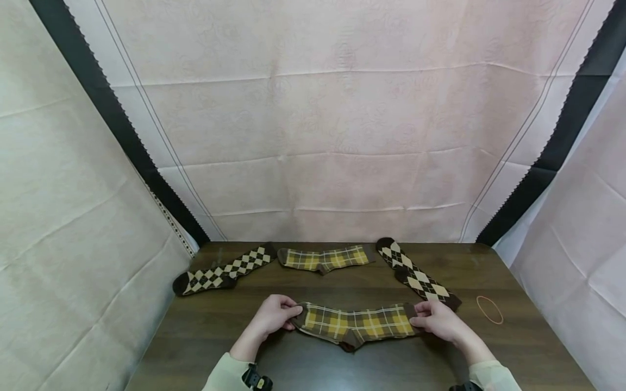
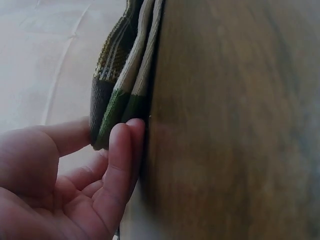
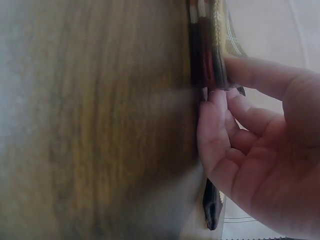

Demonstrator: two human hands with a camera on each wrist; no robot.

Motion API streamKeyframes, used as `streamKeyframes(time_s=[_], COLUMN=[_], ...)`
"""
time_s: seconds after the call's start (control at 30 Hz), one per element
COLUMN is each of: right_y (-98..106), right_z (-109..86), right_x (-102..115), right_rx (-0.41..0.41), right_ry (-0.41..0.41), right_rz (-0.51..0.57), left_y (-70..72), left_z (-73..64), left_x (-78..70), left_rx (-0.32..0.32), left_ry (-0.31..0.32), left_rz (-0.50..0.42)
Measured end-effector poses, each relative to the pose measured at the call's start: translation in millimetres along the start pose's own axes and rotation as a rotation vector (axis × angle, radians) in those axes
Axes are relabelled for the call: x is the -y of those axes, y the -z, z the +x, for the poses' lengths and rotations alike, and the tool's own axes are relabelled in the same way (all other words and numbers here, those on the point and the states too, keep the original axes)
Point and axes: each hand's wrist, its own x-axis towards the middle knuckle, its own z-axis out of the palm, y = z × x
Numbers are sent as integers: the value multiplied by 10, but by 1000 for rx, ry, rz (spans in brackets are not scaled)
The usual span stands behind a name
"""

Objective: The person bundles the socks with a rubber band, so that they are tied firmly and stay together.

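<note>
A yellow and brown plaid sock point(image 1: 371, 324) stretches sideways near the front of the table, its heel toward me. My left hand point(image 1: 275, 317) pinches its left end, thumb on top and fingers at the underside. At the other end, my right hand point(image 1: 437, 321) pinches the dark edge between thumb and fingers. In the left wrist view the sock's end point(image 2: 102, 112) shows several stacked knit layers, with green and cream on the inner ones. Dark red shows among the layers of the sock's edge point(image 3: 209, 65) in the right wrist view.
Behind lies another plaid sock point(image 1: 325, 259). A black and cream argyle sock point(image 1: 225, 271) slants at the left, and a second argyle sock point(image 1: 415, 271) runs diagonally close to my right hand. An orange rubber band point(image 1: 489, 310) lies on the wooden table point(image 1: 528, 336) at the right.
</note>
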Motion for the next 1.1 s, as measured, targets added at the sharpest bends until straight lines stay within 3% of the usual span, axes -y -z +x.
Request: streamKeyframes(time_s=[0.43,0.63,0.77,0.97,1.1], right_y=[46,100,141,108,-13], right_z=[12,45,98,335,634], right_x=[30,48,146,359,494], right_rx=[36,59,14,-125,-74], right_ry=[36,19,39,165,208], right_rz=[8,16,-39,-144,-109], left_y=[45,71,129,237,264], left_z=[15,22,4,-11,-11], left_x=[-19,-27,-23,14,26], left_rx=[9,29,38,25,12], left_ry=[-1,39,55,37,14], left_rz=[-4,-43,-51,-62,-76])
